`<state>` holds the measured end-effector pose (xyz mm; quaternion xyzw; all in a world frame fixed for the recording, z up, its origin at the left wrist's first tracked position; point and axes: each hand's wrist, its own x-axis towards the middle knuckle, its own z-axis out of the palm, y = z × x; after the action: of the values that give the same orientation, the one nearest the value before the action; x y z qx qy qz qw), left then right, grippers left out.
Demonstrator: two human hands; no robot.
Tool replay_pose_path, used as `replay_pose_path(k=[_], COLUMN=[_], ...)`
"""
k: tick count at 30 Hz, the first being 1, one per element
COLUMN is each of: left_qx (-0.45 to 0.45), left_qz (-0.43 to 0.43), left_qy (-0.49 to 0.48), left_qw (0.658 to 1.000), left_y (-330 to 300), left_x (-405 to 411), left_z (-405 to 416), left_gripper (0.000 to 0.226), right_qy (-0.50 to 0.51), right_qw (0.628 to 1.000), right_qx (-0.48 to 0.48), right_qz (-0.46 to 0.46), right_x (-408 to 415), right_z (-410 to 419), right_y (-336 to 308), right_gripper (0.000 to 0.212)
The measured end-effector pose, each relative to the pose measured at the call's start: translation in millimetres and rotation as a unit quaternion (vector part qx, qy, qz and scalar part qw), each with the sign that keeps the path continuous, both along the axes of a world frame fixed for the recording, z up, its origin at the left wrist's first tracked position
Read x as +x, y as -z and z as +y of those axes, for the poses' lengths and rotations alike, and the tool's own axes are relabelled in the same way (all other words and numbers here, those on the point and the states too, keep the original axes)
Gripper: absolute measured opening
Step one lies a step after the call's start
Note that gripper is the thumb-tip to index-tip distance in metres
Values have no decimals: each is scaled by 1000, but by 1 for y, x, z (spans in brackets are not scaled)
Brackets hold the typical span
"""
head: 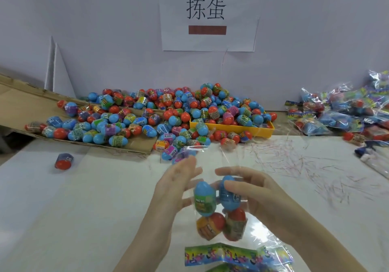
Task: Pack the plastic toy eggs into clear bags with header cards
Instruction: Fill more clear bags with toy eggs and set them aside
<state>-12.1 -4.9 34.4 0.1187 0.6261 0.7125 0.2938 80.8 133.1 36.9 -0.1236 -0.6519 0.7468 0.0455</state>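
Right hand (250,194) held clear bag (212,166) with four eggs (205,198); left hand (179,183) grip wide. Packed bags (345,109) lay right. Big egg pile (168,112) remained.

A packing workstation: heaped toy eggs (168,114), filled bags (345,112), and a wall sign (207,15).

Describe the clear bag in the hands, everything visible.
The clear bag is thin, glossy, crinkled film, held upright between both hands over the white table. Four eggs show inside: two blue-topped above, two red-ended below. The right hand wraps its side; left hand fingers lie straight against it. A colourful header card sits at its near end.
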Motion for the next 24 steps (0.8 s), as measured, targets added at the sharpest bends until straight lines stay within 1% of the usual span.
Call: replay_pose_path(k=[2, 3, 5, 6, 8, 10, 11, 12, 13, 17, 18, 20, 22, 24], left_qx=[-39, -43, -24, -14, -9, -11, -11, -11, -12, -34, -41, -47, -46, -37], left_qz=[-3, 16, 54, 61, 57, 47, 45, 45, 45, 38, 39, 43, 44, 43], left_qy=[48, 69, 62, 47, 28, 24, 23, 24, 27, 42, 49, 67, 87, 101], left_qw=[998, 997, 996, 997, 998, 999, 999, 999, 999, 998, 997, 996, 994, 993], left_y=[2, 4, 6, 8, 14, 17, 18, 19, 20, 23, 23, 25, 28, 29], left_x=[3, 6, 10, 10, 8, 6, 6, 7, 7, 5, 4, 0, -3, -5], left_z=[0, -1, -3, -4, -2, -2, -2, -3, -3, -3, -4, -7, -11, -15], left_gripper=[66, 64, 44, 34, 17, 10, 11, 14, 17, 32, 37, 47, 47, 36], right_qy=[6, 7, 1, -7, -19, 6, 29, 50, 63, 85, 88, 88, 87, 83], right_qw=[1000, 1000, 1000, 1000, 999, 998, 996, 994, 992, 991, 991, 992, 993, 994], right_qx=[-3, -3, -14, -16, 12, 62, 85, 100, 105, 99, 96, 85, 77, 73], right_qz=[-12, -17, -21, -24, -32, -30, -25, -19, -14, -5, -4, -6, -10, -10], right_x=[-1, -1, 1, 2, 4, 5, 5, 4, 4, 5, 5, 6, 6, 6], right_z=[-1, -1, -1, -1, -2, -1, 0, 1, 2, 4, 4, 5, 5, 6], right_y=[1, 2, 1, 0, -1, -1, 0, 1, 2, 3, 4, 6, 8, 8], right_gripper=[24, 25, 25, 25, 25, 40, 47, 50, 48, 20, 16, 17, 17, 18])
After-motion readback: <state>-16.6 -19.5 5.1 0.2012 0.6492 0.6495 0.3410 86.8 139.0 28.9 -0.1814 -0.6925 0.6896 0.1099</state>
